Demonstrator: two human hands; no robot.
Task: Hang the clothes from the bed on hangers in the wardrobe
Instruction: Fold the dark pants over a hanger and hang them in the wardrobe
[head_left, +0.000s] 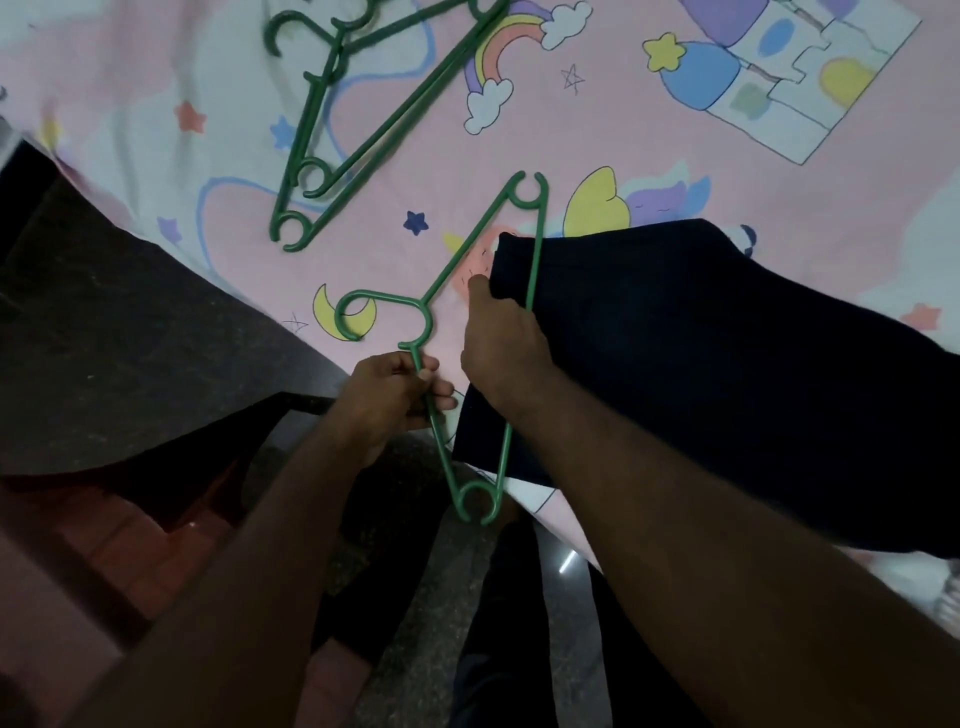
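A green plastic hanger (457, 270) lies at the near edge of the bed, its hook pointing left. My left hand (392, 397) grips the hanger's sloping arm just below the neck. A folded dark navy garment (701, 364) lies on the bed to the right, and its left end passes through the hanger, under the straight bottom bar. My right hand (501, 343) pinches the garment's edge inside the hanger's triangle.
Two more green hangers (363, 119) lie stacked on the pink cartoon-print bedsheet (649, 171) further back. A dark bed frame (104, 332) runs along the left. Below are a granite floor (415, 597) and reddish tiles (104, 545).
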